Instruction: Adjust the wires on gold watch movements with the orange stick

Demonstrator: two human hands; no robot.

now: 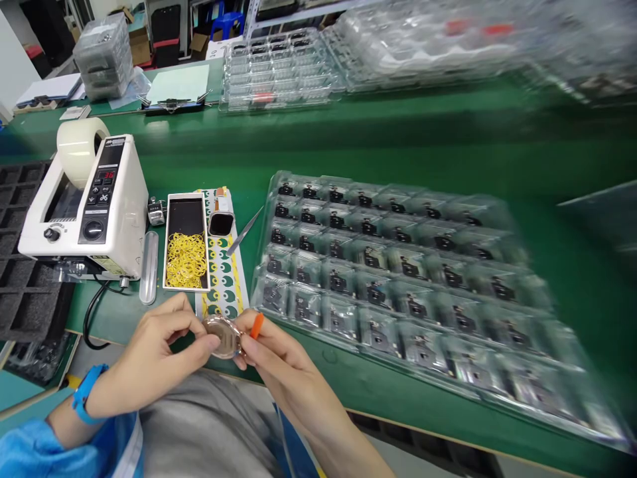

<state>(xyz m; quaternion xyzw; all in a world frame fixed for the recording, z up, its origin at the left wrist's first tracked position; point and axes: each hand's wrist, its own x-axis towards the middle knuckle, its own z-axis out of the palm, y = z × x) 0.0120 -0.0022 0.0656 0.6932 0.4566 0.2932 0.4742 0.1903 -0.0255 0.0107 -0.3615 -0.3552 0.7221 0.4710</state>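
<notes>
Above the bench's front edge, a round, shiny watch case [222, 336] with a rose-gold rim is held between both hands. My left hand [160, 348] pinches its left side between thumb and fingers. At its right side, my right hand [279, 353] grips the rim with the thumb and fingertips. A small orange piece [257, 326] shows at the right fingers; whether it is worn or held I cannot tell. Just beyond the hands lies a sheet of green and yellow stickers [222, 269], with a square-faced smartwatch [221, 224] and pointed metal tweezers [244, 232] on it.
A white box [168, 219] holds yellow rubber bands [186, 261], beside a tape dispenser [93, 206]. A clear tray [368, 337] of small black parts covers the bench's right. Black foam trays [30, 285] lie left; stacked clear trays [398, 46] stand behind.
</notes>
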